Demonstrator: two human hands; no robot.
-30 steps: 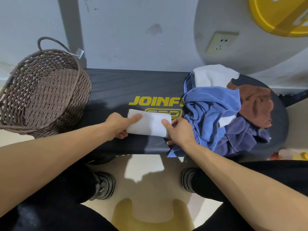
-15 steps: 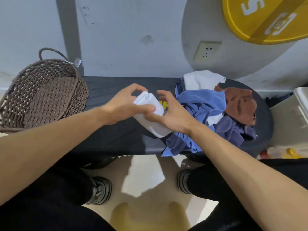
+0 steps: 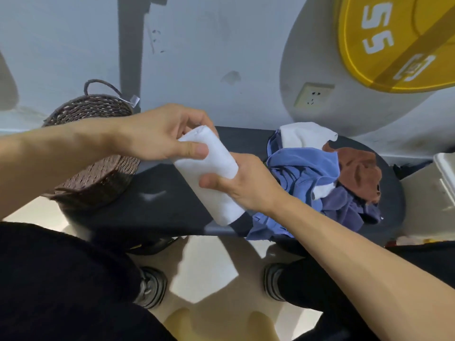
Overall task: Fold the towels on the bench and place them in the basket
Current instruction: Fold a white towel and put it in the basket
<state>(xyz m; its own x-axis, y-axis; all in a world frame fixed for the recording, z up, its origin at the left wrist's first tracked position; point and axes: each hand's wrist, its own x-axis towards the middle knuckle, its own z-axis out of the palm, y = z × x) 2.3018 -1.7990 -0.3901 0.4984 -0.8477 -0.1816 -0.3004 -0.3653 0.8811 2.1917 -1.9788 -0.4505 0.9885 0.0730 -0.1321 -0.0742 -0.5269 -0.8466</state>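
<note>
Basket [image 3: 98, 168] on table [image 3: 172, 205] at my left; towel pile [image 3: 320, 173] right; folded towel [image 3: 211, 173] between, lifted.

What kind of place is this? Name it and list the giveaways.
Most likely a gym or home workout room. A yellow weight plate marked 55 hangs by the wall, and the towels lie on a dark padded workout bench. A wicker basket stands at its end.

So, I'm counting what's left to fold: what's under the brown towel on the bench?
The brown towel tops the pile, lying on a purple towel and a blue towel. Whatever lies deeper is covered.
</note>
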